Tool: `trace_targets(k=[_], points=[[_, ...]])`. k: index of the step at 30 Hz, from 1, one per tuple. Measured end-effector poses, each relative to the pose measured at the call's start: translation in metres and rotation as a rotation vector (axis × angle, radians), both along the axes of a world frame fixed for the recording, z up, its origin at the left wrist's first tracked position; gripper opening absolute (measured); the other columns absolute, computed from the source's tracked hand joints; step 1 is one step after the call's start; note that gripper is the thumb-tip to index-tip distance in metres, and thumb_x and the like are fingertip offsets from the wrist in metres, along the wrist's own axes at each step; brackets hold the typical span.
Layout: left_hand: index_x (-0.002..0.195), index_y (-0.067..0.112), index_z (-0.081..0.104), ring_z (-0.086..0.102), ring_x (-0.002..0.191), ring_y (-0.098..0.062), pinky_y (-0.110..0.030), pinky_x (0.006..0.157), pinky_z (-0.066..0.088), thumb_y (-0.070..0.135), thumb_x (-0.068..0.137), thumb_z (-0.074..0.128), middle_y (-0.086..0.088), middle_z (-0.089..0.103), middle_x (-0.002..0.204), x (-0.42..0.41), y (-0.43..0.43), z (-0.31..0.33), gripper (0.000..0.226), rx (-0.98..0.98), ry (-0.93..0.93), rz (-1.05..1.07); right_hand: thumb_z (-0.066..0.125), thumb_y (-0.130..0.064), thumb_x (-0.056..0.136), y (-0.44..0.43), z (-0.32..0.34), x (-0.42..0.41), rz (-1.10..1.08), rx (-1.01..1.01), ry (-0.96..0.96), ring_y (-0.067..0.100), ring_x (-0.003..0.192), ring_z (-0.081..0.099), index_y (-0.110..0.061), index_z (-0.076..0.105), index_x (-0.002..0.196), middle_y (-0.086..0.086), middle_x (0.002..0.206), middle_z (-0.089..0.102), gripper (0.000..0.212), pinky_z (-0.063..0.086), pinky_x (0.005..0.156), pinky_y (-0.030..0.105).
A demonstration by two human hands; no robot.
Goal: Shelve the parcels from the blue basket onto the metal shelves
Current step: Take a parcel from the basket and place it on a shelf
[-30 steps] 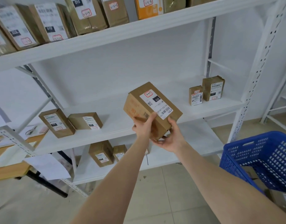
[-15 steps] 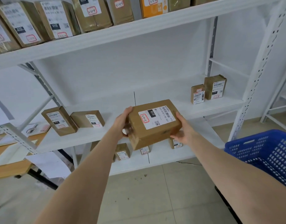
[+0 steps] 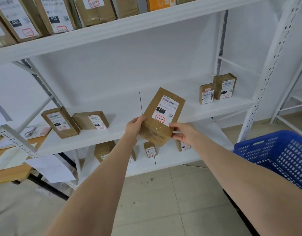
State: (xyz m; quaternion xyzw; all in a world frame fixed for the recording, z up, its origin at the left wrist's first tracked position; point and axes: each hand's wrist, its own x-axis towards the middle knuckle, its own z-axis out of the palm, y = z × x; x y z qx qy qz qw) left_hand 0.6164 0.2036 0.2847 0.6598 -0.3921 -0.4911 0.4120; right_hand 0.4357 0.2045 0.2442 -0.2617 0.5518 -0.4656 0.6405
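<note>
Grip: left hand [image 3: 135, 127], right hand [image 3: 186, 134], seemingly pinching parcel [image 3: 159, 132].

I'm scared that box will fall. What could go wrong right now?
The left hand and right hand hold the tilted parcel only at its lower end, so it could tip out and drop to the floor. Its bottom also looks lower than the front edge of the middle shelf, so pushed forward it might bump there.

It was a parcel storeroom: white metal shelves [image 3: 123, 29] held labelled cardboard parcels [image 3: 59, 121], a blue basket [image 3: 274, 150] at lower right.
</note>
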Motion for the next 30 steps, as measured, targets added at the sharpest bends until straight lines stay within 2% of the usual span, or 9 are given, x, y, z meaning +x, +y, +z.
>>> trace_targets(k=[5, 9, 11, 14, 18, 21, 25, 26, 30], points=[[0.106, 0.02, 0.064, 0.051, 0.111, -0.024, -0.041, 0.091, 0.039, 0.026, 0.088, 0.06, -0.001, 0.059, 0.108, 0.003, 0.0, -0.002, 0.019, -0.046, -0.058, -0.014, 0.07, 0.004, 0.082, -0.002, 0.007, -0.004, -0.036, -0.009, 0.049, 0.021, 0.075, 0.067, -0.003, 0.061, 0.09, 0.011, 0.085, 0.067, 0.014, 0.056, 0.055, 0.03], [0.108, 0.016, 0.062, 0.053, 0.105, -0.023, -0.039, 0.086, 0.048, 0.016, 0.088, 0.06, -0.004, 0.059, 0.107, 0.007, -0.002, -0.003, 0.02, -0.059, -0.003, -0.048, 0.068, 0.005, 0.084, -0.002, 0.011, -0.004, -0.033, -0.028, 0.064, 0.019, 0.074, 0.066, -0.006, 0.058, 0.087, 0.008, 0.088, 0.067, 0.015, 0.054, 0.055, 0.029], [0.117, 0.014, 0.059, 0.054, 0.109, -0.025, -0.043, 0.088, 0.05, 0.019, 0.088, 0.064, -0.007, 0.059, 0.115, 0.009, -0.003, -0.005, 0.03, -0.071, 0.016, -0.057, 0.067, 0.004, 0.085, -0.001, 0.013, -0.003, 0.014, -0.027, 0.064, 0.023, 0.083, 0.067, -0.009, 0.055, 0.094, 0.008, 0.096, 0.067, 0.019, 0.055, 0.057, 0.033], [0.121, 0.017, 0.056, 0.056, 0.112, -0.026, -0.043, 0.086, 0.047, 0.024, 0.088, 0.067, -0.007, 0.061, 0.121, 0.01, -0.003, -0.007, 0.036, -0.083, -0.025, -0.068, 0.066, 0.007, 0.084, 0.0, 0.012, -0.004, 0.077, -0.025, 0.016, 0.034, 0.101, 0.066, -0.015, 0.051, 0.109, 0.011, 0.105, 0.064, 0.037, 0.058, 0.07, 0.045], [0.132, 0.026, 0.046, 0.057, 0.111, -0.026, -0.041, 0.088, 0.043, 0.011, 0.088, 0.061, -0.007, 0.063, 0.117, 0.01, -0.005, -0.009, 0.048, -0.071, -0.042, -0.119, 0.064, 0.014, 0.081, -0.003, 0.009, -0.001, 0.085, -0.057, -0.026, 0.033, 0.107, 0.063, -0.018, 0.047, 0.127, 0.012, 0.11, 0.062, 0.059, 0.055, 0.087, 0.049], [0.123, 0.018, 0.053, 0.059, 0.11, -0.03, -0.045, 0.095, 0.048, 0.011, 0.085, 0.064, -0.011, 0.064, 0.115, 0.011, -0.01, -0.01, 0.04, -0.107, -0.023, -0.074, 0.061, 0.016, 0.081, -0.003, 0.006, 0.002, 0.069, -0.093, -0.017, 0.032, 0.106, 0.064, -0.016, 0.048, 0.127, 0.014, 0.113, 0.064, 0.058, 0.052, 0.094, 0.048], [0.098, 0.013, 0.053, 0.06, 0.108, -0.027, -0.044, 0.096, 0.05, 0.02, 0.087, 0.065, -0.011, 0.063, 0.114, 0.014, -0.021, -0.009, 0.019, -0.192, -0.034, 0.073, 0.062, 0.016, 0.081, -0.003, 0.004, 0.007, 0.092, -0.126, -0.055, 0.034, 0.108, 0.064, -0.015, 0.05, 0.123, 0.016, 0.118, 0.064, 0.053, 0.053, 0.091, 0.047], [0.1, 0.014, 0.053, 0.06, 0.107, -0.026, -0.044, 0.095, 0.05, 0.024, 0.087, 0.066, -0.009, 0.063, 0.113, 0.014, -0.022, -0.008, 0.021, -0.197, -0.042, 0.083, 0.061, 0.016, 0.082, -0.003, 0.005, 0.009, 0.096, -0.129, -0.048, 0.034, 0.108, 0.063, -0.015, 0.05, 0.123, 0.016, 0.119, 0.064, 0.053, 0.053, 0.091, 0.048], [0.135, 0.019, 0.046, 0.061, 0.107, -0.024, -0.044, 0.093, 0.051, 0.024, 0.091, 0.063, -0.006, 0.064, 0.117, 0.016, -0.019, -0.005, 0.048, -0.162, -0.037, 0.029, 0.06, 0.016, 0.083, -0.003, 0.007, 0.016, 0.103, -0.133, 0.015, 0.033, 0.105, 0.065, -0.014, 0.05, 0.124, 0.015, 0.118, 0.065, 0.052, 0.055, 0.084, 0.044]])
